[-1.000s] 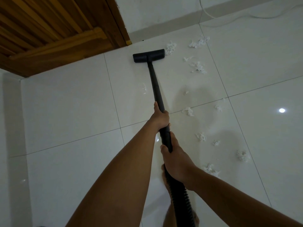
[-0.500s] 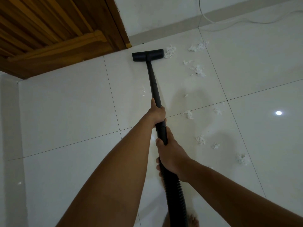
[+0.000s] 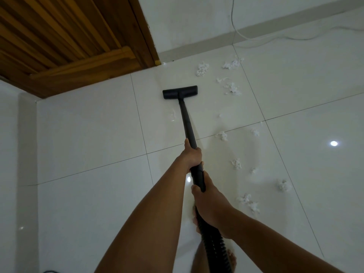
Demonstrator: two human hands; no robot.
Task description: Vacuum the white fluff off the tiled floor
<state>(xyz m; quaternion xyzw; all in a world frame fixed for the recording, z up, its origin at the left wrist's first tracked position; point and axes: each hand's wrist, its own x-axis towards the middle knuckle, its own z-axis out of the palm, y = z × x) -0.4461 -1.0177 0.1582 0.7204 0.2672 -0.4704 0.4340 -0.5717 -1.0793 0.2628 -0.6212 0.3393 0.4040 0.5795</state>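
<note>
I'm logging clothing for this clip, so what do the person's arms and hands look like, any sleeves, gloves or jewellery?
Both arms are bare as far as the frame shows: no sleeve reaches the left forearm or right forearm. The left hand and right hand have no gloves, and no watch, bracelet or ring shows, though the fingers are partly hidden.
</note>
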